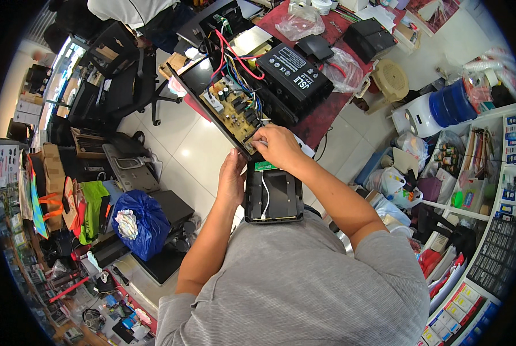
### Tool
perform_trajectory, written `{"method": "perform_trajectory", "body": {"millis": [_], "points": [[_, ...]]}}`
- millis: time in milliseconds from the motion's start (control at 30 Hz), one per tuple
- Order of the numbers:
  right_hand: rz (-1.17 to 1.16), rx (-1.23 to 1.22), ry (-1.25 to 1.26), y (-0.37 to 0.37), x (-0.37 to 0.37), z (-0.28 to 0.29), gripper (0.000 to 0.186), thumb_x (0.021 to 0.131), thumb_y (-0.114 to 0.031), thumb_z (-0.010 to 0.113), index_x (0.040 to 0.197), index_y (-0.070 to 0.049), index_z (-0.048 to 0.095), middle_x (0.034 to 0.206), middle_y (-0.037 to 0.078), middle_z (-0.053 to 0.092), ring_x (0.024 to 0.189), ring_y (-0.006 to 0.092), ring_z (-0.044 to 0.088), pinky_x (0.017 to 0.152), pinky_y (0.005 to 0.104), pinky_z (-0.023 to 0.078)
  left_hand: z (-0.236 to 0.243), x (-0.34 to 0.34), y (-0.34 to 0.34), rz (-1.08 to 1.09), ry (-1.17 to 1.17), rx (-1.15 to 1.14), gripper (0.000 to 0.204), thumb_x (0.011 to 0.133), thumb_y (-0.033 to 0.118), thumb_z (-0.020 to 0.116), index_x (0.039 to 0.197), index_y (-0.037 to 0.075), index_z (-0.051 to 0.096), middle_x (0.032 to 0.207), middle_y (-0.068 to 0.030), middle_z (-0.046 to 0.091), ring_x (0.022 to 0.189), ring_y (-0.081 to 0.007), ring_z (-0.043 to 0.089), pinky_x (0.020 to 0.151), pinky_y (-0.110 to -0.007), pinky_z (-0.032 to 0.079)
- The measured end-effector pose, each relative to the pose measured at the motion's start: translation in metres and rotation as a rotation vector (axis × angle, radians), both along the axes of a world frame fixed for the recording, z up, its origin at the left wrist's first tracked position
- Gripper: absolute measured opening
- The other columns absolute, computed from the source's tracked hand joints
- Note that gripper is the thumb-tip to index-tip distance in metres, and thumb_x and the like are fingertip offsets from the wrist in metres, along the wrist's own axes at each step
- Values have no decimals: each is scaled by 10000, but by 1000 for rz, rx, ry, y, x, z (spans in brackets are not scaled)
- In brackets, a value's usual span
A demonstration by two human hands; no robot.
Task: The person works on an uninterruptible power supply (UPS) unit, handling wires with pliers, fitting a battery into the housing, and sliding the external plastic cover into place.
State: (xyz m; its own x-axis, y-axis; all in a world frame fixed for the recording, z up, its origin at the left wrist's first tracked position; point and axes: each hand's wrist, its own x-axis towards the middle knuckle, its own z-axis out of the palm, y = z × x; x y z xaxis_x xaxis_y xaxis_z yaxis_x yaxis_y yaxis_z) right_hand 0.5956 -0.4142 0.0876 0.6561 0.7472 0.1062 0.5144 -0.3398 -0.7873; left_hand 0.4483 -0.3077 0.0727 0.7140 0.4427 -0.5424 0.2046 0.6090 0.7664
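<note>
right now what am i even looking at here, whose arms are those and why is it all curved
This is one picture from a camera worn on a person's head, looking down. Its very wide lens bends straight edges near the rim. The two bare arms coming up from the bottom are the wearer's own.

The left hand steadies the side of an opened black case with a white wire inside. The right hand rests fingers on the near end of a tan circuit board with red, blue and black wires. Behind it, on the red table, lies a black battery. A blue bag sits on the floor to the left.
</note>
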Motion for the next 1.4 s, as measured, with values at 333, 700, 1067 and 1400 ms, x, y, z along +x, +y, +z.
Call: {"method": "perform_trajectory", "body": {"millis": [333,700,1067,1400], "points": [[-13,-13,77,-4,0,8,160,828,-165,731,886,-17,717,868,170,677,833,358,667,747,456,519,4,13,5,-1,-9,88,589,880,548,692,1216,73,598,1139,-62,645,1121,-209,563,977,-427,423],[-23,78,69,-5,0,7,152,833,-149,742,882,-7,715,784,126,626,701,282,635,643,396,488,8,15,8,64,2,28,671,824,415,788,1288,6,528,1020,-45,621,950,-147,567,910,-324,421],[29,35,57,4,5,6,169,830,-175,742,863,-12,716,832,158,670,797,339,673,720,428,517,4,12,15,29,-31,-31,617,831,403,779,1278,60,528,1088,-14,629,1005,-144,560,948,-371,434],[110,-33,-6,12,10,-1,167,816,-170,744,885,-19,728,879,173,688,879,371,673,779,458,526,1,12,18,12,-10,-44,538,826,423,780,1194,92,568,1024,21,619,949,-120,542,871,-385,459]]}}
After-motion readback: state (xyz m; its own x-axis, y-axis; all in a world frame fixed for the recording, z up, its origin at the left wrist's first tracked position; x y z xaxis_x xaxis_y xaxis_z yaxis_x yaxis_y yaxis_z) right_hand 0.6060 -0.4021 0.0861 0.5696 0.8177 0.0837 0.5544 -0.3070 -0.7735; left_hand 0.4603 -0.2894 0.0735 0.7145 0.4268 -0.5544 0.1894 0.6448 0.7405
